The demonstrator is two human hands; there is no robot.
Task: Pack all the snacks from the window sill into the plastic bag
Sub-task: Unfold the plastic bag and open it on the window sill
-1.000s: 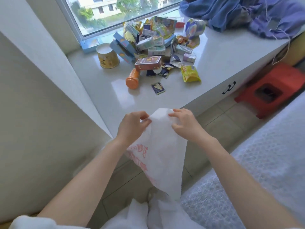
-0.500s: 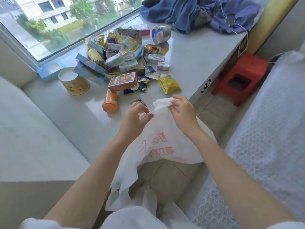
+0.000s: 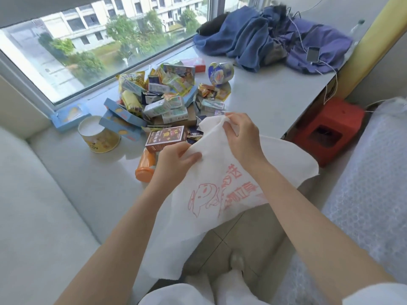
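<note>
You hold the white plastic bag (image 3: 211,190) in both hands at the centre of the frame, over the near edge of the window sill (image 3: 264,100).

Your left hand (image 3: 176,160) pinches the bag's upper edge with thumb and curled fingers; your right hand (image 3: 242,133) grips the same edge a little higher. The snacks (image 3: 163,100) lie heaped on the sill in the upper middle, just beyond the bag, with a yellow tub (image 3: 99,137) to their left and an orange bottle (image 3: 145,165) lying beside your left hand.
</note>
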